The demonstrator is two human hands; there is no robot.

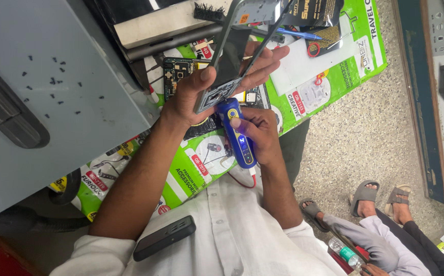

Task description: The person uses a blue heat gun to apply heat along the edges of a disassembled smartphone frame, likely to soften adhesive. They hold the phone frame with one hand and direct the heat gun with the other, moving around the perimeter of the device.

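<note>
Holding the phone frame (232, 61) up off the bench in my left hand (201, 92), I had my thumb pressed on its near side and my fingers spread behind it, so the dark panel faced me and tilted away toward the far edge of the work mat (334, 76). My right hand (260, 135) was wrapped tight around the blue electric screwdriver (238, 133), index finger on its body, its tip set against the lower end of the frame where the small metal bracket showed. A red cable (247, 180) trailed from the tool's tail toward my shirt.

By my judgement I was at the screw stage at the bottom of the frame; whether I was driving a screw in or backing it out, I could not tell from this view, since the bit itself was hidden behind the frame's edge. The next move called for a steady frame and the driver kept square to the screw head, with light pressure so the bit would not skip.

Under my hands a green circuit board (176, 76) lay on the mat, loose black screws (53, 82) were scattered on the grey lid at the bench's left side, a blue pen (298, 35) lay near the far edge, and a dark phone (164, 237) rested on my lap. Another person's sandalled feet (365, 197) were on the floor to my right.
</note>
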